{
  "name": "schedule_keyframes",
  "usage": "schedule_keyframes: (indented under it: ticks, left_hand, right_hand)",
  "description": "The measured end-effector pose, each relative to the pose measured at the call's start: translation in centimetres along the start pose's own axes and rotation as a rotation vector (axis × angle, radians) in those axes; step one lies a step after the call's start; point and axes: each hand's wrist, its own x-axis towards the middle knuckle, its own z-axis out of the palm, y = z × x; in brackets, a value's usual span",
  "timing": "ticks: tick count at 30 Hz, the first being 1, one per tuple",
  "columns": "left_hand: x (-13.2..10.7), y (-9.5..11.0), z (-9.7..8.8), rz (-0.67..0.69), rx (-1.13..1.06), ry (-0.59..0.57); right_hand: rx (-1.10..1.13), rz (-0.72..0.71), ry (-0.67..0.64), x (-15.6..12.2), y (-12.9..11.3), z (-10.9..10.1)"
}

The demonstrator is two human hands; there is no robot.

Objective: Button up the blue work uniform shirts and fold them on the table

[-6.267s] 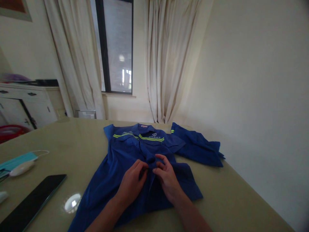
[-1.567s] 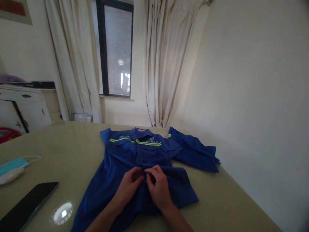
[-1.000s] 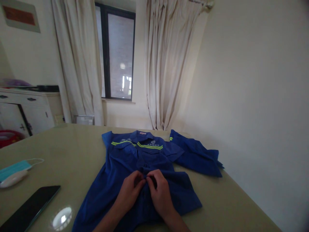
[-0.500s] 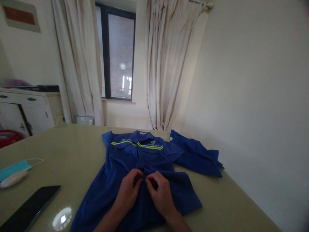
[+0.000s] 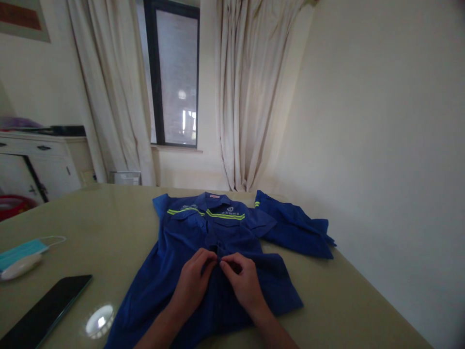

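Observation:
A blue work shirt [image 5: 170, 271] with yellow-green reflective stripes lies front up on the table [image 5: 348, 310], collar away from me. My left hand [image 5: 194, 283] and my right hand [image 5: 241, 281] meet at the shirt's front opening, about halfway down. Both hands are closed, fingertips pinching the two front edges of the cloth together. What lies under the fingertips is hidden. One sleeve [image 5: 294, 225] stretches out to the right.
A dark phone [image 5: 45, 310] lies near the table's front left edge. Beyond it are a blue face mask [image 5: 20, 247] and a small white object [image 5: 20, 266]. A white cabinet [image 5: 39, 162] stands at the left; curtains and a window are behind the table.
My hands have stayed at the shirt's front opening with small finger movements; over six seconds they shifted a little lower along it. The view has swayed slightly.

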Motion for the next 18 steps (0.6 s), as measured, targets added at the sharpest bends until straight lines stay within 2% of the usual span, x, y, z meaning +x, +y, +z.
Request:
schedule_keyframes:
  ticks: [8,18]
  left_hand:
    - [-0.05,-0.1,-0.17,-0.002,-0.012,-0.05]
    - [-0.29,0.03,0.06,-0.008,0.03,-0.091]
  right_hand:
    - [-0.096,-0.103,-0.009,-0.35,-0.38,-0.04]
    - [0.034,0.058,-0.095,-0.04,0.33,0.05]
